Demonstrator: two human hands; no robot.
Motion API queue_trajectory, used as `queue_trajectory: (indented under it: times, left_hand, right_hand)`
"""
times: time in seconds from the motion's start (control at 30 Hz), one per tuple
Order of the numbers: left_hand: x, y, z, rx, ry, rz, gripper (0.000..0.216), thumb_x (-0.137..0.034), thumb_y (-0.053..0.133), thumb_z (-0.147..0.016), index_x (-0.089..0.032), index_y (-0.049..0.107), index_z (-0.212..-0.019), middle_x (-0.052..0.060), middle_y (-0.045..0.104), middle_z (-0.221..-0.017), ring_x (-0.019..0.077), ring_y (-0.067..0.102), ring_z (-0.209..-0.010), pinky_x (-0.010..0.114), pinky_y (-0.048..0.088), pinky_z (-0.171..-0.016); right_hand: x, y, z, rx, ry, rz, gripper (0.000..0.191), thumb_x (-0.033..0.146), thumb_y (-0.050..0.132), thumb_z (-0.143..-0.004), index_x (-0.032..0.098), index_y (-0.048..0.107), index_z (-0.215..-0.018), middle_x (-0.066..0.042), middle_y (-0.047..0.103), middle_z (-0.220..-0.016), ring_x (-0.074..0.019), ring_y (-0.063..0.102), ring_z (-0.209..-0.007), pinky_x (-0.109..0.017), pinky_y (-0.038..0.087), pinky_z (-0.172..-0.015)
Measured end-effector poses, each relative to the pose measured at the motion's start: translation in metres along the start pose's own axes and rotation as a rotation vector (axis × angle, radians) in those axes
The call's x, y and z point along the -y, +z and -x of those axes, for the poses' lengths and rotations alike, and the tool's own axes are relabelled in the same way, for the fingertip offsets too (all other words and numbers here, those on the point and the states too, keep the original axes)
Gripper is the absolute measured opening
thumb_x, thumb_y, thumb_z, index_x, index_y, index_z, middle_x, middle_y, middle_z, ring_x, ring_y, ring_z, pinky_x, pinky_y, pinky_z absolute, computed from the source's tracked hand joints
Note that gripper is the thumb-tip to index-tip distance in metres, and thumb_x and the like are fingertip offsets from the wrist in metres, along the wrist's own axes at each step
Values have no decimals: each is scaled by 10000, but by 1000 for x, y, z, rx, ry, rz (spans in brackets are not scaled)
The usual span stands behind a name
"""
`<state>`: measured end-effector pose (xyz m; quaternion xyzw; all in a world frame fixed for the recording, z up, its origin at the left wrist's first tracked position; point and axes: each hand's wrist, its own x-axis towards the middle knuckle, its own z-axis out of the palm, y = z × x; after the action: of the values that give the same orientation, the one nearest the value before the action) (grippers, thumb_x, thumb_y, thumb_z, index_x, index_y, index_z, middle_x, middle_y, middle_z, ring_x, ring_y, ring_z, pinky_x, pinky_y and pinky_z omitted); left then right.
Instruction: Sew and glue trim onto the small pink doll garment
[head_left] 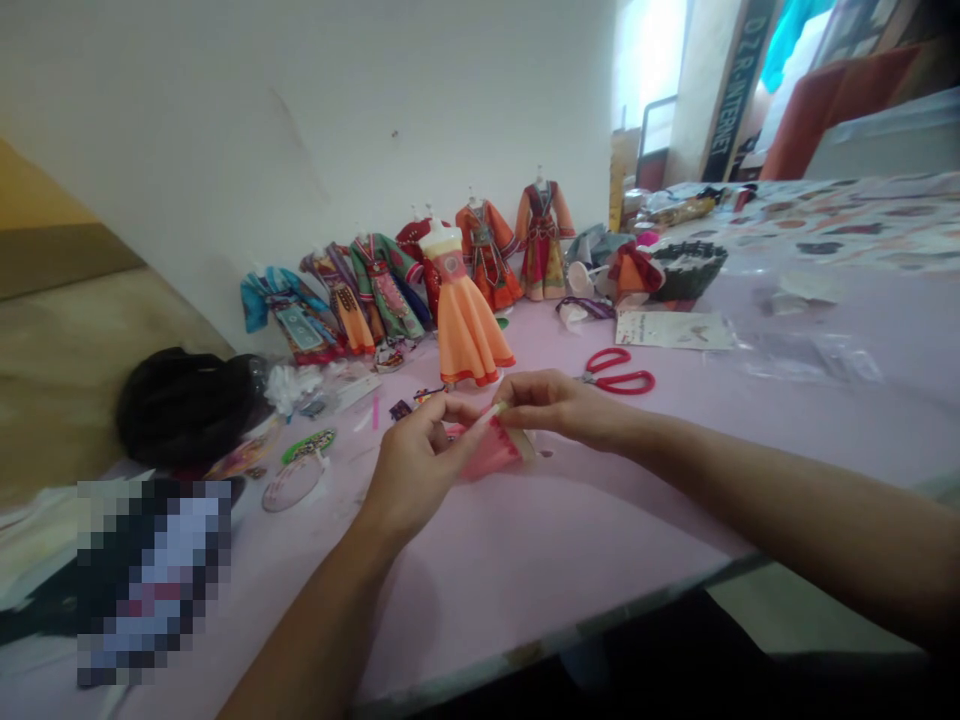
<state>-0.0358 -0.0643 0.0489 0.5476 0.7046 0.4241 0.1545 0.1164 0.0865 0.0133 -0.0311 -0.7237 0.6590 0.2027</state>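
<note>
Between my two hands is a small piece of pink fabric [489, 452] with a pale cream edge on its right side. My left hand [420, 455] pinches it from the left, thumb and fingers pressed together near its top edge. From the right, my right hand [551, 405] pinches the top corner, where a bit of pale yellow shows at the fingertips. Just behind my hands stands a doll-size dress form in an orange dress [471, 325] with a red hem. Red-handled scissors [621, 376] lie beyond my right wrist.
Several doll-size robes [491, 250] stand along the wall. A black bundle [187, 405], plastic bags [307, 390] and a round clear piece [291, 484] are at left. A dark basket [688, 270], a printed card [671, 330] and clear plastic packets [806, 355] lie at right.
</note>
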Motion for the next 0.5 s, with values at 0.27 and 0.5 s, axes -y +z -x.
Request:
queue_trajectory:
  times: [0.27,0.5]
  left_hand:
    - [-1,3,0,133,-144,256,175,-337,731,-829,-187,646,-859,-42,619,-609,86,508,-429,201,385,-402]
    - [2,3,-2,178,-103,408,204,-330,742,-832,-152,644,-820,-31,658,-631,81,607,-520,191,506,-518]
  right_hand:
    - [-2,3,2,33,33,-70,146,279,700,-934,144,653,-908,44,602,-645,-71,500,-545,-205,363,-521]
    - [-6,3,-1,36,58,-286,157,251,772,-873,122,683,-891,10,669,-723,-70,608,-632,-181,481,-613]
